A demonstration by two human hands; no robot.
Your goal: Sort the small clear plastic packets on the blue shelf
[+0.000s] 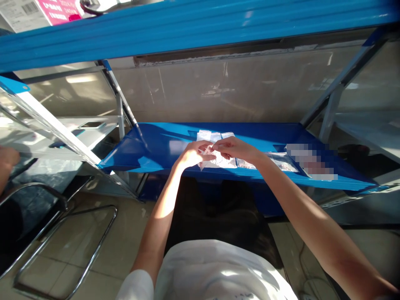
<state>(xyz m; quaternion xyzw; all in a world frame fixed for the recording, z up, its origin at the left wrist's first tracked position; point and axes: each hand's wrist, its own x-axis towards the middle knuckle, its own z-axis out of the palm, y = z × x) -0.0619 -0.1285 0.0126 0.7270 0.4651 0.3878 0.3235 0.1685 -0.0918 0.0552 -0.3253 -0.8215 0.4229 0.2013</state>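
Observation:
Both hands are over a blue metal shelf [168, 148], their fingertips meeting above a clear plastic bag with white paper inside [215, 162]. My left hand [193, 154] pinches the bag's upper side, and my right hand [234, 149] reaches in from the right and grips the same bag. The fingers hide the bag's middle. To the right lies a second clear bag [283, 163], close to my right hand. Beyond it, a pixelated patch [312, 161] hides whatever lies there.
A blue shelf beam [187, 31] crosses overhead, with grey uprights at both sides. A chrome-framed chair [59, 237] stands at lower left on the tiled floor [93, 246]. Another person's hand [6, 164] shows at the left edge. Cables [308, 275] lie at lower right.

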